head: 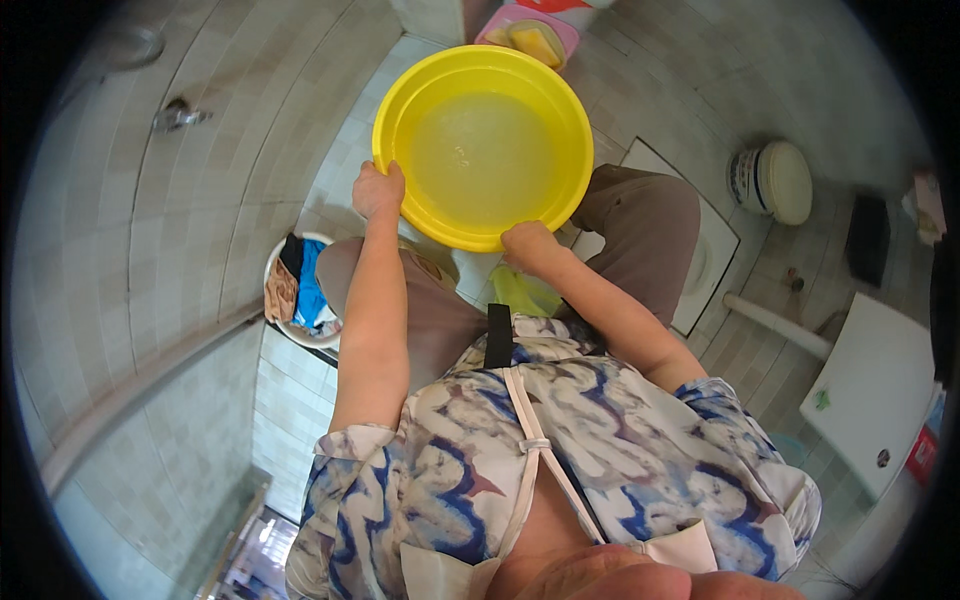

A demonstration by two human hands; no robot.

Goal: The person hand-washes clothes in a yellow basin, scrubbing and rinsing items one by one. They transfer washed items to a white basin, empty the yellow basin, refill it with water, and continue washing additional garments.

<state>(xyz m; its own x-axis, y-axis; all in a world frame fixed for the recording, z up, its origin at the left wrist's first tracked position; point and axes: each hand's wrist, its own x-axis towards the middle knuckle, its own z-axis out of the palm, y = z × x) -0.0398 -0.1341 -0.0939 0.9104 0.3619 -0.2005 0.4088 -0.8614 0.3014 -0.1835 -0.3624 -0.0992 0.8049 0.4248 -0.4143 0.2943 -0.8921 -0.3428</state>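
Note:
Between my knees is a round yellow plastic basin holding cloudy water. My left hand grips its rim at the left side, thumb on top. On the near rim, slightly right of centre, my right hand has closed its fingers around the edge. Whether the basin's base touches the floor cannot be seen. Yellow-green material shows below the basin, partly hidden by my right hand and forearm.
A white basket of clothes stands by my left knee. Beyond the basin is a pink container with yellow items. A squat toilet lies right, near a white bucket and a white sink. A tap juts from the left wall.

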